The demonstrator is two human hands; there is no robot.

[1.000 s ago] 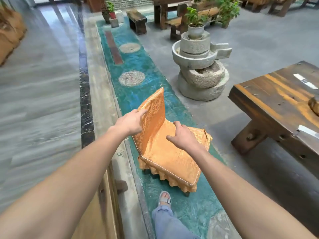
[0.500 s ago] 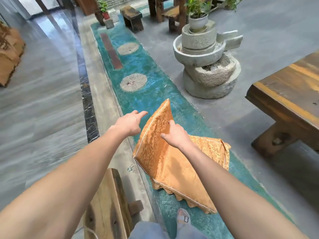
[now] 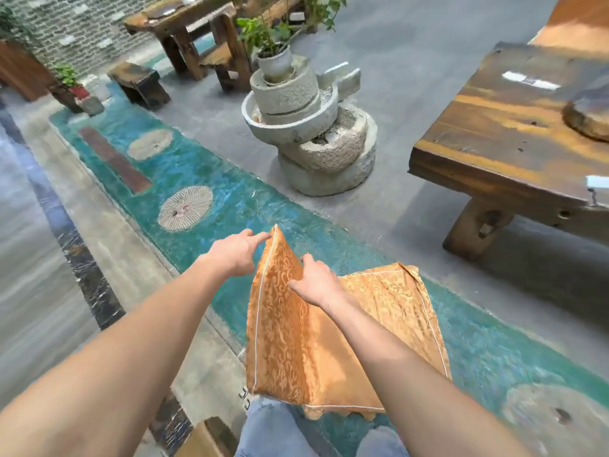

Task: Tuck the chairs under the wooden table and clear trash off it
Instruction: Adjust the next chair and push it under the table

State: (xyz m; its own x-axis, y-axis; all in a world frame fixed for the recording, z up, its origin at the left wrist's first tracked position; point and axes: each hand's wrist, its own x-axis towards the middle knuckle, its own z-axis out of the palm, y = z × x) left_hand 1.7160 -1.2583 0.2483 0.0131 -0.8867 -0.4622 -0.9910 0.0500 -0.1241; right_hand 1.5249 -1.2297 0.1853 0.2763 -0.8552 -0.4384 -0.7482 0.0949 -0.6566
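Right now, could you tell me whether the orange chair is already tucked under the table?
No, the orange chair stands on the teal strip, well apart from the table.

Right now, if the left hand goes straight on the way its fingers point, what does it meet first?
The left hand points at the top corner of the chair back. Its fingertips look almost on that corner, so it would meet the chair back first, though depth is hard to judge.

Open floor lying between the chair and the counter

Grey floor point(image 3: 412, 225) is lying bare between the orange chair point(image 3: 329, 341) and the wooden counter point(image 3: 501, 153); the stone mill point(image 3: 309, 127) is standing beside that gap, and the counter leg point(image 3: 474, 225) is blocking its near corner.
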